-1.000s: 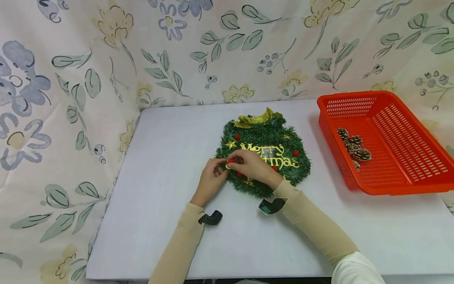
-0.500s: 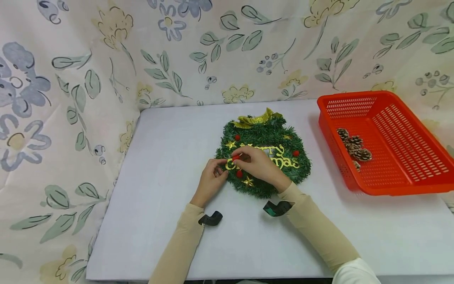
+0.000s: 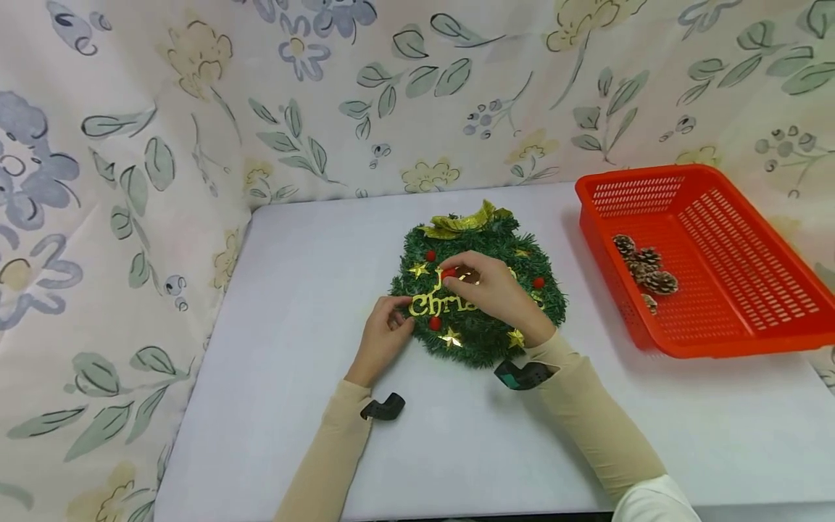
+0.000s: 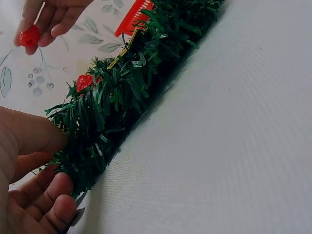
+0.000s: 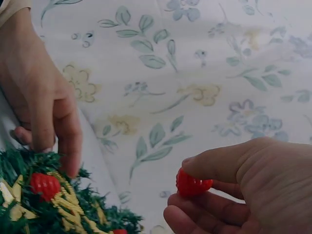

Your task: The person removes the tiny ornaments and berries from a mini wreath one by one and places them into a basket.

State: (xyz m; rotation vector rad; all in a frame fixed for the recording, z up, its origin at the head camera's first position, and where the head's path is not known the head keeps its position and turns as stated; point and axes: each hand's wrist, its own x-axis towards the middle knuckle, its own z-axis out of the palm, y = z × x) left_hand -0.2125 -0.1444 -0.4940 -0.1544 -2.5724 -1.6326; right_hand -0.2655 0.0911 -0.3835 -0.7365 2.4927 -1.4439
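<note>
One worktop [image 3: 300, 268], one basket [image 3: 776, 346], one wreath [image 3: 479, 332], and one red berry [image 5: 192, 184] held above it.

On the worktop, the basket sat by the right edge and the wreath lay between the middle and the back edge. The left hand [image 3: 383, 337] pinched the wreath's left rim, its fingertips partly lost in greenery; the right hand [image 3: 499, 291] hung over the wreath. Gold lettering [image 3: 429, 304] crossed the wreath, and cones [image 3: 652, 277] lay near the basket's left side. The berry was gripped between the right thumb and fingers, apart from the greenery. Doing this well probably called for a light pinch, since something so small and round could slip, and a firm left hand, as the wreath looked easily shifted; keeping the berry high seemed safest near the lettering.
</note>
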